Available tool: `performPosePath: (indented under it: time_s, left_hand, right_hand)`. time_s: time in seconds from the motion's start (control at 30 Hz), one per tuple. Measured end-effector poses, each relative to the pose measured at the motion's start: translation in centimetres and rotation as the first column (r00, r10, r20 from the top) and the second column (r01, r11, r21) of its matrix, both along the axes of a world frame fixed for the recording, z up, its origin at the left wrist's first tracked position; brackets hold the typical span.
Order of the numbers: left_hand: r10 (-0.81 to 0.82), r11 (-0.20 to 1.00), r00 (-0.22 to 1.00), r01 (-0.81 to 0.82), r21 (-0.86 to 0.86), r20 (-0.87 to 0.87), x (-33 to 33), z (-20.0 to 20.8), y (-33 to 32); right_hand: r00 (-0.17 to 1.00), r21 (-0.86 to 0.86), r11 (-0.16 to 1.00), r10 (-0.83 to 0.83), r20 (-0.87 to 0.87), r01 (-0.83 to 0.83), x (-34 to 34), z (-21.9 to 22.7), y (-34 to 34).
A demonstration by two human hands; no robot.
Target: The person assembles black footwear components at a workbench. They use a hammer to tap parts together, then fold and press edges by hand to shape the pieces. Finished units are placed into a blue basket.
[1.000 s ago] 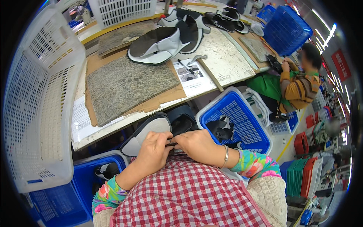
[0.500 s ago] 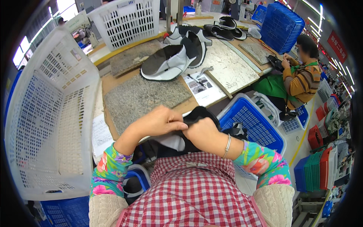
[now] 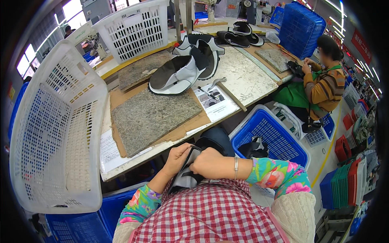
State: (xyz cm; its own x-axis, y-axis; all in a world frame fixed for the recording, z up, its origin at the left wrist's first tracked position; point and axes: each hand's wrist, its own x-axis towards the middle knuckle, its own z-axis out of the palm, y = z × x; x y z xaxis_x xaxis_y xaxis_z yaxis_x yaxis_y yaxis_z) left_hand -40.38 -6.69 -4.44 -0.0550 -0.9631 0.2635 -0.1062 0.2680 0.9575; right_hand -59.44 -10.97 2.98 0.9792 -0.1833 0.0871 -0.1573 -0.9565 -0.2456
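Daylight glares white through windows (image 3: 74,11) near 10 o'clock as lamps (image 3: 343,16) streak the 2 o'clock edge. Light spreads evenly across the table (image 3: 247,67), with shadow beneath. Fisheye distortion bends the basket (image 3: 54,141) at 9 o'clock; corners fall black, the far background soft.

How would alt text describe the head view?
A person's left hand and right hand hold a grey, black-edged piece near a red-checked apron. Ahead, a scuffed white table bears a flat mottled grey slab and white, dark-lined shoe uppers.
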Motion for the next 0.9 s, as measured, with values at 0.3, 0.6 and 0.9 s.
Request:
performPosePath:
  time_s: [0.3,0.6,0.9]
  left_hand:
    - [0.265,0.95,0.718,-0.307,-0.049,0.643,-4.8,-0.4,-5.4]
    - [0.134,0.986,0.758,-0.036,-0.165,0.639,-7.8,2.1,-9.9]
    - [0.764,0.609,0.529,-0.404,-0.682,0.369,-6.6,0.7,-2.1]
  right_hand:
    - [0.99,-0.023,0.995,0.103,0.097,-0.101,-3.7,-2.9,-1.1]
    - [0.998,-0.029,1.0,0.0,0.055,0.001,-6.0,-0.8,-6.3]
    - [0.987,0.033,0.994,0.108,-0.118,-0.104,-3.8,-2.5,-8.3]
